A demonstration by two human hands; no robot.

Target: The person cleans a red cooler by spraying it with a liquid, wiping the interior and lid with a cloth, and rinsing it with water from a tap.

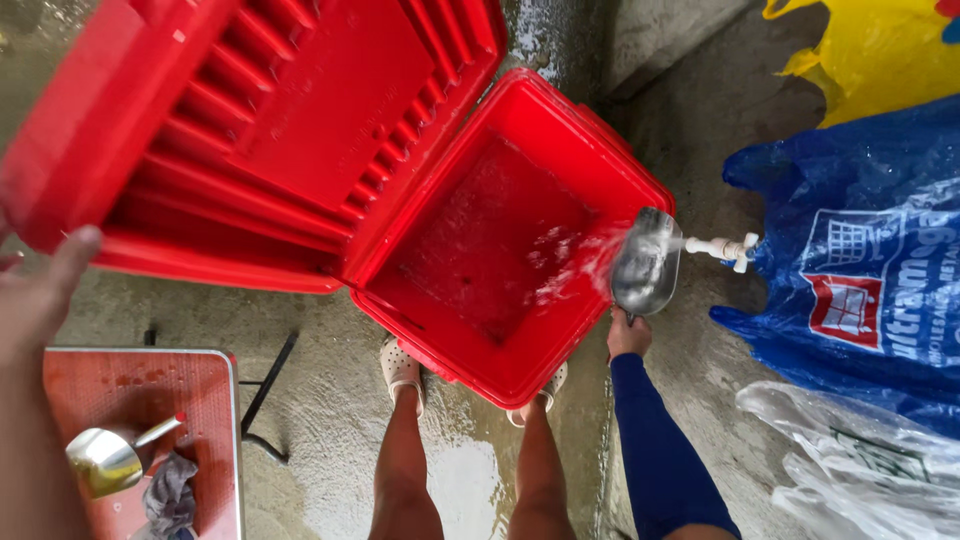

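A big red plastic cooler box (590, 150) stands open on the wet concrete between my feet. Its ribbed lid (250, 130) is swung up to the left. My left hand (35, 290) rests with fingers against the lid's lower edge at the far left. My right hand (628, 335), in a dark blue sleeve, is shut on the handle of a metal scoop (648, 265). The scoop sits under a white tap (728, 248) at the box's right rim, and water sprays off it into the red box.
A red table (215, 400) at lower left holds a second metal scoop (105, 460) and a grey rag (170, 495). A blue bag (870, 270), a yellow bag (880, 50) and clear plastic bags (860, 460) lie at the right. The floor is wet.
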